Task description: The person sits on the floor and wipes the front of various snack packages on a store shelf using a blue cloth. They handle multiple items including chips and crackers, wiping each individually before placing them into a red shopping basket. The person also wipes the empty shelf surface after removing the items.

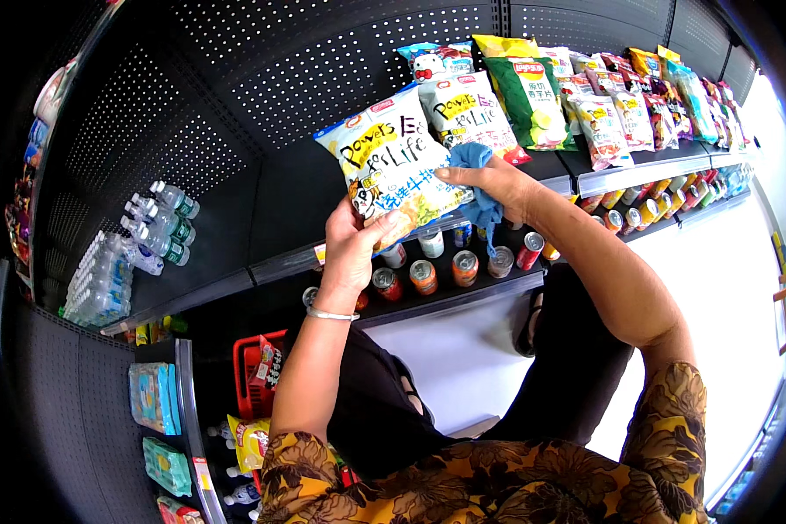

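My left hand (354, 242) grips the lower left corner of a white and blue snack bag (396, 157) with printed lettering, its thumb across the front. On the bag's right side, my right hand (498, 183) presses its thumb on the front and also holds a crumpled blue cloth (481, 196). Part of the cloth dangles below the hand. The bag is held tilted in front of the shelf. Just behind it stands a similar white bag (462, 111), partly hidden. A green snack bag (530, 98) leans to the right of that one.
More snack bags (612, 124) line the shelf at right. Drink cans (423, 276) stand on the level below. Bottled water (164, 223) sits on the left shelf. A red basket (241, 373) with packets is beside my left leg. Perforated black panels (314, 65) back the shelves.
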A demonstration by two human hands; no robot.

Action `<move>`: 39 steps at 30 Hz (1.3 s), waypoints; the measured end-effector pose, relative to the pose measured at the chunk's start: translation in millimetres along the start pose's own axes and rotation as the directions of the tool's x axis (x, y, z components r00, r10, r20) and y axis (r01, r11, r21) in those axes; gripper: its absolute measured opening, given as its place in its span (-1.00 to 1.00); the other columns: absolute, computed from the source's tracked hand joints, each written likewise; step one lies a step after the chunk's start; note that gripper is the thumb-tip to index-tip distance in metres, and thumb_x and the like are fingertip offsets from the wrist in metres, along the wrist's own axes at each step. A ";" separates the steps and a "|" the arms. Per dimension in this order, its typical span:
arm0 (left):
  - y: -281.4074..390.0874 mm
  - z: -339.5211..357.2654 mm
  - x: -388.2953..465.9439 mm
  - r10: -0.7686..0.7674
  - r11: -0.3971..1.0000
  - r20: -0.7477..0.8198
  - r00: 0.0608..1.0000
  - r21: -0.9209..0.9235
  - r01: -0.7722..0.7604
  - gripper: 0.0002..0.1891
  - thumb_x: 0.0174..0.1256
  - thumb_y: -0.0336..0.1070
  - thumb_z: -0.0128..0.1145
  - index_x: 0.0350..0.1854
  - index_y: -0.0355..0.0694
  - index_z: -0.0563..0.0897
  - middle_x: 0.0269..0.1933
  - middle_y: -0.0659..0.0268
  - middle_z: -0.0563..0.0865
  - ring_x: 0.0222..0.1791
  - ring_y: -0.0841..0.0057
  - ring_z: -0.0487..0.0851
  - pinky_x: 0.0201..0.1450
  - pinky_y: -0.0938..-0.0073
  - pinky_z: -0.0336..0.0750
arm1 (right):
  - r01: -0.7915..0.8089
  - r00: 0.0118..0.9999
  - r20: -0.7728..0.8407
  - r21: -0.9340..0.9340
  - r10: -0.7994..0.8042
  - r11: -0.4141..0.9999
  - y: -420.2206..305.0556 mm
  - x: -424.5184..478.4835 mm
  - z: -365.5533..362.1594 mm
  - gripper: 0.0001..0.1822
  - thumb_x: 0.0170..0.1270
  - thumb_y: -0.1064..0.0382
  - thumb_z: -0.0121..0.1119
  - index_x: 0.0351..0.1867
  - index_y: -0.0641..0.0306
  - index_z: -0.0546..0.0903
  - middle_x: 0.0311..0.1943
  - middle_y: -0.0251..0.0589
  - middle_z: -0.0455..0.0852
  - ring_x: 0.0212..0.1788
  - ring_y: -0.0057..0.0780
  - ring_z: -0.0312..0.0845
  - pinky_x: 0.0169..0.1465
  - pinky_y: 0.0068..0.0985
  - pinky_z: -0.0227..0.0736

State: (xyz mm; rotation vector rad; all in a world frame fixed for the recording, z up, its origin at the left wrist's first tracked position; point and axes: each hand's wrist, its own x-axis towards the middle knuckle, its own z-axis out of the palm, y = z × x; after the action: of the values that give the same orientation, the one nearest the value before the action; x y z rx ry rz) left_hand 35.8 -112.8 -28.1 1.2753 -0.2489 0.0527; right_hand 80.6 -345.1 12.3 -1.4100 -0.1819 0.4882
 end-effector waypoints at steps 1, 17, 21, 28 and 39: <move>0.3 -0.5 -0.8 0.020 1.000 -0.013 1.000 0.014 -0.019 -0.52 0.20 -0.49 0.31 0.17 -0.38 0.47 0.07 0.20 0.68 0.05 0.51 0.66 0.15 0.44 0.55 | -0.023 1.000 -0.018 -0.021 0.023 1.000 -3.9 -2.5 3.6 -0.62 0.16 0.09 0.46 -0.12 0.24 0.60 -0.25 -0.28 0.71 -0.24 -0.51 0.67 -0.21 -0.49 0.65; 19.0 -23.8 -0.9 -0.102 0.845 -0.035 0.994 -0.530 0.068 -0.21 0.42 0.33 -0.07 0.39 -0.30 0.33 0.30 0.08 0.56 0.27 0.19 0.55 0.34 0.09 0.41 | -0.040 0.994 0.105 0.340 0.004 0.939 8.3 15.5 24.4 -0.67 0.21 0.31 0.35 -0.02 0.31 0.57 -0.11 -0.19 0.74 -0.10 -0.38 0.73 0.01 -0.36 0.71; 17.8 -28.0 2.7 -0.005 0.841 0.019 1.000 -0.540 0.014 -0.34 0.44 0.13 0.07 0.38 -0.27 0.34 0.29 0.11 0.56 0.28 0.24 0.54 0.33 0.11 0.44 | -0.017 0.992 0.128 0.277 -0.019 0.961 11.0 19.2 24.0 -0.72 0.19 0.28 0.37 -0.10 0.23 0.59 -0.15 -0.23 0.74 -0.16 -0.42 0.73 -0.06 -0.41 0.71; 15.4 -32.0 -0.3 -0.074 0.898 -0.063 0.995 -0.437 0.040 -0.53 0.34 -0.41 0.13 0.28 -0.39 0.42 0.16 0.10 0.64 0.11 0.29 0.67 0.19 0.26 0.58 | -0.026 0.998 0.066 0.069 0.022 0.997 13.4 19.3 21.5 -0.73 0.23 0.14 0.36 -0.15 0.19 0.60 -0.26 -0.30 0.71 -0.33 -0.52 0.67 -0.35 -0.48 0.65; -4.6 -11.2 5.5 -0.133 0.918 -0.087 0.987 -0.387 0.090 -0.59 0.45 -0.39 0.05 0.28 -0.41 0.40 0.17 0.06 0.63 0.10 0.29 0.68 0.15 0.27 0.61 | 0.130 0.904 -0.423 0.413 0.063 0.902 16.5 54.6 -9.3 -0.53 0.47 -0.11 0.01 0.11 0.25 0.48 -0.15 -0.14 0.70 -0.18 -0.30 0.71 -0.09 -0.25 0.67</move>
State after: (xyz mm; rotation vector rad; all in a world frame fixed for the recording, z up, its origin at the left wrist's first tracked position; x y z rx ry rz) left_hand 43.7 -104.0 -34.3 0.8910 -0.0822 -0.0223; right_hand 129.2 -328.7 -14.2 -1.0379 0.2501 0.1600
